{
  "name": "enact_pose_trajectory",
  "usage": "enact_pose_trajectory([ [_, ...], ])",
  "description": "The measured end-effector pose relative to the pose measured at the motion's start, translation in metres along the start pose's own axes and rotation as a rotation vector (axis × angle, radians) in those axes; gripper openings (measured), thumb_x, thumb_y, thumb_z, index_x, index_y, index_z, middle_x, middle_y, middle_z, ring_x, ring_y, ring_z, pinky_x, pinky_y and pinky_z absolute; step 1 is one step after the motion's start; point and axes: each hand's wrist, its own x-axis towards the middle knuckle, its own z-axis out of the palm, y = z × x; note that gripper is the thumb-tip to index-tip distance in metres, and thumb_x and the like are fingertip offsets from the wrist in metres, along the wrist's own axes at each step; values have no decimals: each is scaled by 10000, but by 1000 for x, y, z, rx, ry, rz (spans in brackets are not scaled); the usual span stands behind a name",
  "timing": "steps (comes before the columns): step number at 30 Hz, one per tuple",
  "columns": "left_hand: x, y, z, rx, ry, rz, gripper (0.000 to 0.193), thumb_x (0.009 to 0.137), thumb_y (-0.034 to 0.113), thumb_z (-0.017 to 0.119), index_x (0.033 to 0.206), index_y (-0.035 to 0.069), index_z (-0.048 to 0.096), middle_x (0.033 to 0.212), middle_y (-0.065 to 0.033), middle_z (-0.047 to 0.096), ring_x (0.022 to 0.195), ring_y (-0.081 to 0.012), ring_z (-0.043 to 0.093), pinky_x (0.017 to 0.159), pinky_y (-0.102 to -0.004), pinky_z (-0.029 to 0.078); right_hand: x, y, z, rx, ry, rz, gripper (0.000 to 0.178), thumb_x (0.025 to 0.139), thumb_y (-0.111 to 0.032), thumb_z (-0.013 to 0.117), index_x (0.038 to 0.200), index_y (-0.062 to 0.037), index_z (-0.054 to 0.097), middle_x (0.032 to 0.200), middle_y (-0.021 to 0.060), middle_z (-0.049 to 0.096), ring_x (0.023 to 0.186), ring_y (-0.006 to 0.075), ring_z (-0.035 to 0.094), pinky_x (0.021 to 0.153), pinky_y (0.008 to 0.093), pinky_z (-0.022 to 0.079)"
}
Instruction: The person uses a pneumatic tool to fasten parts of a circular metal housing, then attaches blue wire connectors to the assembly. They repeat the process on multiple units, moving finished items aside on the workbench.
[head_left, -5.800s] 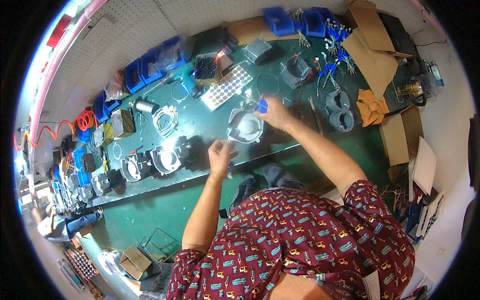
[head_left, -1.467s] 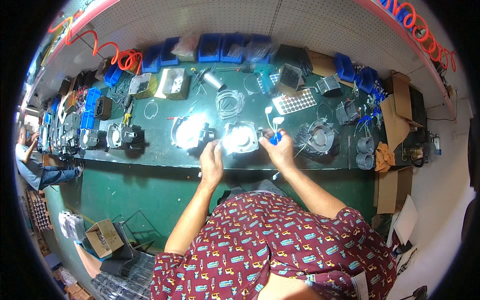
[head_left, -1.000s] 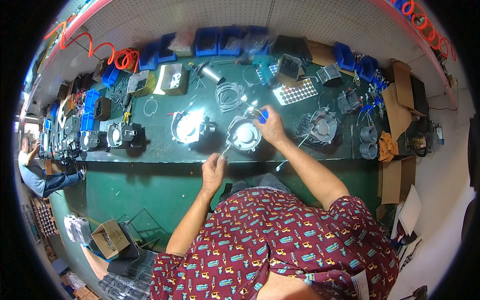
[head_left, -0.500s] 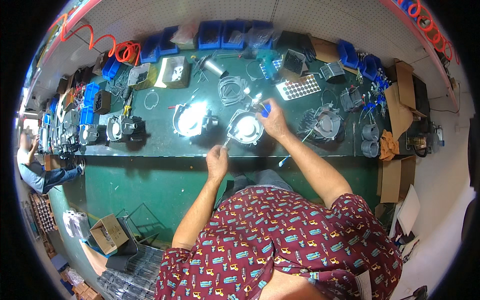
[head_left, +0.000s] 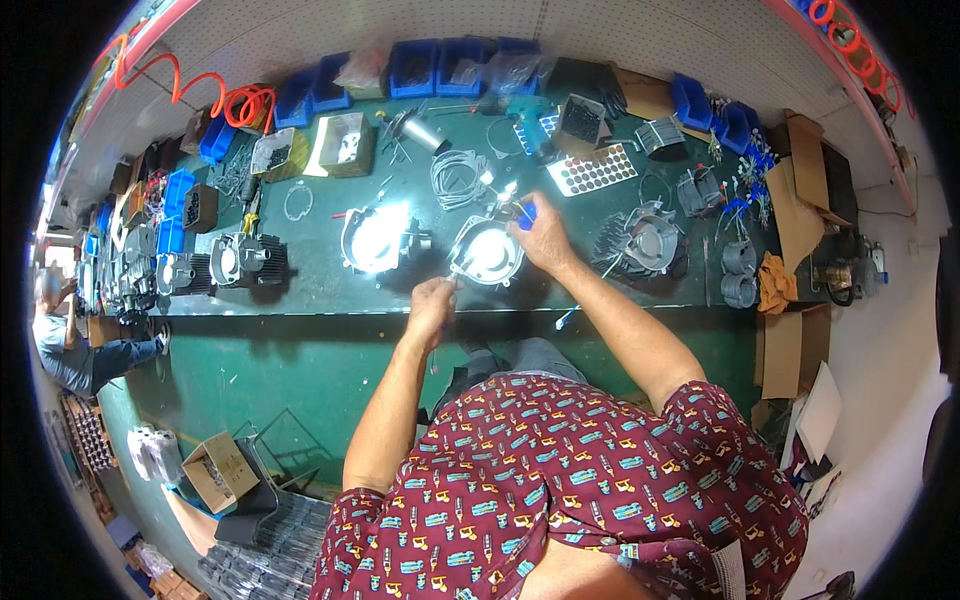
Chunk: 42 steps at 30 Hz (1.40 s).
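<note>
Engine housing (head_left: 487, 252), a shiny round casting, is parked at the front edge of the long green bench (head_left: 330, 345), likely so both hands reach it easily. Behind it, blue bins (head_left: 440, 68) are lined up along the pegboard wall. Right hand (head_left: 543, 236) is closed on a blue-handled tool (head_left: 524, 212) over the housing; left hand (head_left: 432, 305) is pinched on something small just in front of it, too tiny to make out.

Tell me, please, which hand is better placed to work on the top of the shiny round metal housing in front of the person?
Likely the right hand: it rests at the top edge of the round metal housing, gripping a blue-handled tool. The left hand sits lower, at the bench's near edge.
</note>
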Motion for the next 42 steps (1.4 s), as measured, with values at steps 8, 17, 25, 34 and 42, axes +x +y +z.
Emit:
enact_pose_trajectory([
  [8,1,-13,3,662,236,687,222,968,178,648,837,-1,631,661,-21,593,568,-128,564,528,-341,457,2,-2,2,26,-34,22,390,746,-92,790,1053,-19,560,900,212,690,882,394,692,779,455,544],
  [17,1,-7,-1,326,28,373,242,1006,226,609,873,31,664,741,16,619,666,-68,505,621,-246,420,0,-4,7,-12,24,20,373,755,-116,780,1043,-20,565,861,177,673,816,323,678,744,423,539],
  [25,28,-3,-27,464,-103,328,215,938,224,683,909,15,640,696,-39,582,613,-156,508,572,-336,414,2,-4,7,15,10,-1,369,755,-122,776,1037,-14,564,828,164,658,769,285,671,717,405,532],
  [34,17,-8,-12,493,61,321,231,902,241,731,801,55,639,784,-67,683,633,-194,619,587,-366,513,-1,-13,6,-9,8,38,369,760,-74,768,1056,-26,552,907,213,692,909,408,689,784,469,547],
  [42,13,6,-10,-384,-244,-275,100,977,140,639,908,77,602,779,-34,634,651,-118,587,545,-243,519,-1,-17,5,-34,8,47,357,761,-81,763,1049,-37,557,911,201,687,914,406,680,800,477,536],
])
